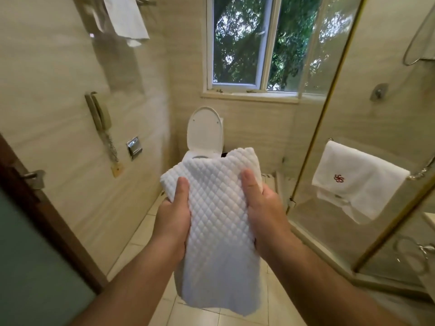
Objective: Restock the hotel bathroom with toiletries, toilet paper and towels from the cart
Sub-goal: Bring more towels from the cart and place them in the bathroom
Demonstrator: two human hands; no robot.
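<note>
At the upper left of the frame a white towel (128, 18) is hanging from a wall rack. At centre the left hand (173, 217) and the right hand (263, 208) are each gripping a side of a quilted white towel (221, 231) — both clamped on it, thumbs on top, the cloth drooping above the floor (275, 302). The towel step is seemingly under way. At right an embroidered towel (357, 182) is draping the shower-door bar — so the next move is probably calling for a free spot, perhaps the floor.

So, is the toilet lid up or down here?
Up. The toilet lid stands raised behind the towel, its underside facing the camera.
</note>
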